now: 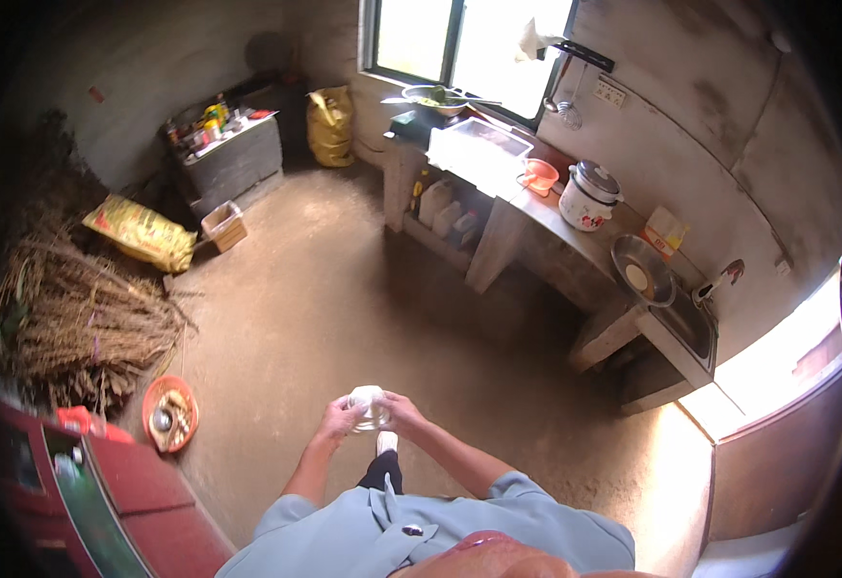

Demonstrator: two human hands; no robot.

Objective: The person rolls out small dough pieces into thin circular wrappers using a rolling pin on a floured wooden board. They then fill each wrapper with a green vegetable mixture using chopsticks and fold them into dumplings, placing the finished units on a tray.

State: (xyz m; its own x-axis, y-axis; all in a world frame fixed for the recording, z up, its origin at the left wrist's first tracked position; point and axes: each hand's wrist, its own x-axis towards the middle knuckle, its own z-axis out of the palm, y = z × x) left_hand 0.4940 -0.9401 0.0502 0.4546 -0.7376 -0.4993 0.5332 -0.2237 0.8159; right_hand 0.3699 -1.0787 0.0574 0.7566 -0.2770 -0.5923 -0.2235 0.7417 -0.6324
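Note:
Held between both hands in front of the body is a small stack of white and clear bowls or cups (368, 409); the exact kind is too small to tell. My left hand (343, 417) grips its left side. On the right side, my right hand (400, 413) has its fingers closed around the rim. Below the stack, a white shoe (387, 442) shows on the floor. Both forearms reach forward from light blue short sleeves.
A concrete counter along the right wall holds a rice cooker (590, 196), an orange basin (539, 175), a metal basin (642, 270) and a wok (435, 100). At left are dry brushwood (88, 318), a yellow sack (143, 231), an orange bowl (170, 414) and a red cabinet (139, 477).

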